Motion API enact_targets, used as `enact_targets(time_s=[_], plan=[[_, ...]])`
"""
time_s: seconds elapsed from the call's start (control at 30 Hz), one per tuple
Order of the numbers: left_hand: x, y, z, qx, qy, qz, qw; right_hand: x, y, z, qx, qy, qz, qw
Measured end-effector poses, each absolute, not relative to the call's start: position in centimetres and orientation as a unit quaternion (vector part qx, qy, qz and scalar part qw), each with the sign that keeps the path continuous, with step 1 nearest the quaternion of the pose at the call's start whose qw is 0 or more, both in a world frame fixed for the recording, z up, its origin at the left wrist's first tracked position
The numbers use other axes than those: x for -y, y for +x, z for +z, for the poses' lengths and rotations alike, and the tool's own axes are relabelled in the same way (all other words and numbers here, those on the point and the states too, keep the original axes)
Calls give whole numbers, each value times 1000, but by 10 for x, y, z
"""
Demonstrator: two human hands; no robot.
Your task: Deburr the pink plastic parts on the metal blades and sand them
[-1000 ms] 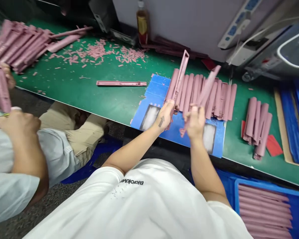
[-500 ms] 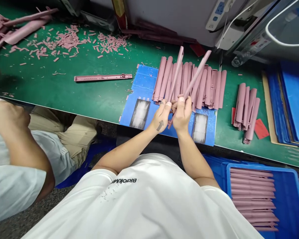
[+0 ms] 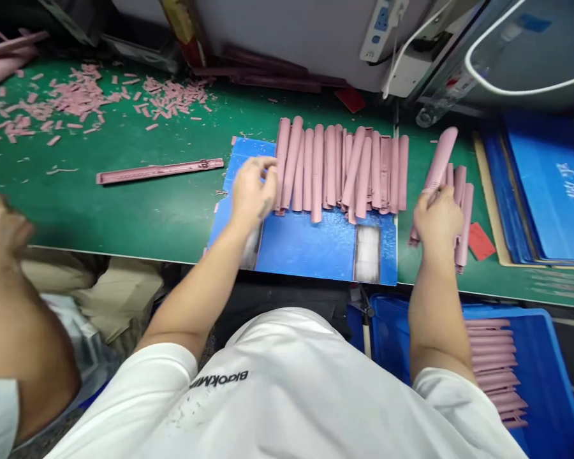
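Several long, pink, half-round plastic strips (image 3: 318, 172) lie side by side in a row on a blue board (image 3: 306, 248). At the row's left end is my left hand (image 3: 252, 190), its fingers bent and apart beside the leftmost strip; whether they touch it I cannot tell. My right hand (image 3: 439, 220) is closed round the lower part of a pink plastic strip (image 3: 442, 156), above a small pile of similar strips (image 3: 465, 223) right of the board. That hand hides part of the pile.
One strip (image 3: 160, 171) lies hollow side up on the green table (image 3: 138, 217). Pink scraps (image 3: 81, 95) are scattered farther back. Blue sheets (image 3: 550, 191) are stacked at right; a blue bin (image 3: 540, 338) below holds strips. A co-worker's hand (image 3: 2, 223) is at left.
My hands have parted from the middle, left hand to the row's left end, right hand to the small pile with a strip. The left hand's strip is out of it. The view has shifted right.
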State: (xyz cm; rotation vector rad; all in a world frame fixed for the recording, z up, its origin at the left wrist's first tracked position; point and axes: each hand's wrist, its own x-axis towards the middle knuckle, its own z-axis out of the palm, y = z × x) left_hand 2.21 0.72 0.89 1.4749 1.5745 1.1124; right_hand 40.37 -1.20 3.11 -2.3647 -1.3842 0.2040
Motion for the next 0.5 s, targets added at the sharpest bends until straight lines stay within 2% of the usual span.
enact_targets(time_s=[0.07, 0.1, 0.2, 0.27, 0.37, 0.5], plan=[[-44, 7, 0, -668, 590, 339, 301, 2, 439, 30, 477, -877, -10, 56], [-59, 4, -3, -686, 601, 288, 291, -3, 447, 27, 487, -873, -33, 26], [-83, 7, -8, -707, 622, 183, 282, -25, 444, 15, 542, -839, -47, 17], [-85, 9, -6, -711, 627, 164, 273, -42, 434, 11, 557, -831, 9, -1], [-79, 6, -1, -719, 589, 216, 300, -63, 424, 11, 550, -831, 70, -48], [-59, 1, 5, -660, 421, 387, 488, -72, 421, 16, 548, -832, 59, -56]])
